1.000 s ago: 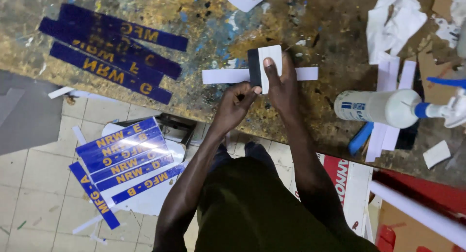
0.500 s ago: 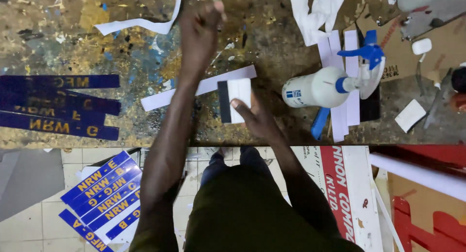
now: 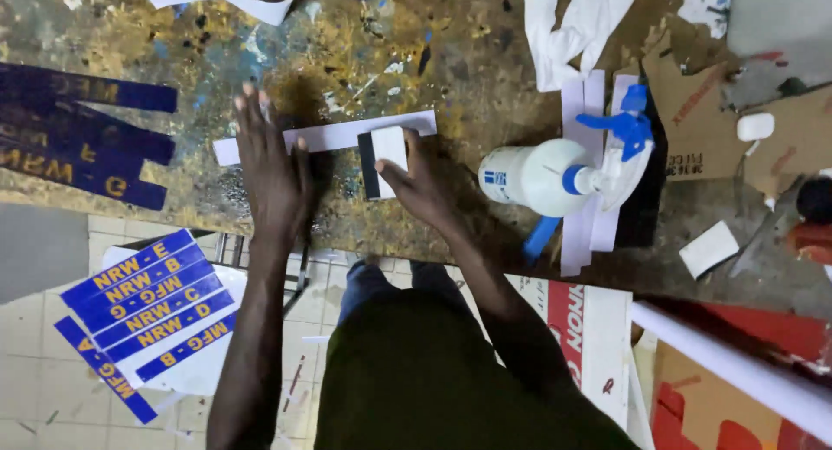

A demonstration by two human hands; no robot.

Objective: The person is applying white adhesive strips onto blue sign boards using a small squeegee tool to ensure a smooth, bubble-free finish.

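I am pressing my left hand (image 3: 270, 168) flat, fingers spread, on a white strip (image 3: 347, 135) lying near the worktop's (image 3: 364, 43) front edge. My right hand's (image 3: 425, 186) fingers are gripping a black-and-white squeegee block (image 3: 382, 161) resting on that strip.

A long paper strip (image 3: 347, 135) lay across the middle of the workbench (image 3: 416, 43). The left hand (image 3: 270, 168) rested flat on the strip's left part, and the right hand (image 3: 422, 183) held a squeegee (image 3: 384, 160) against it, just right of centre. A spray bottle (image 3: 555, 174) lay on its side farther right, on upright strips (image 3: 582, 103). Lettered strips (image 3: 78, 134) sat at the bench's left end, more (image 3: 147, 303) on the floor below.
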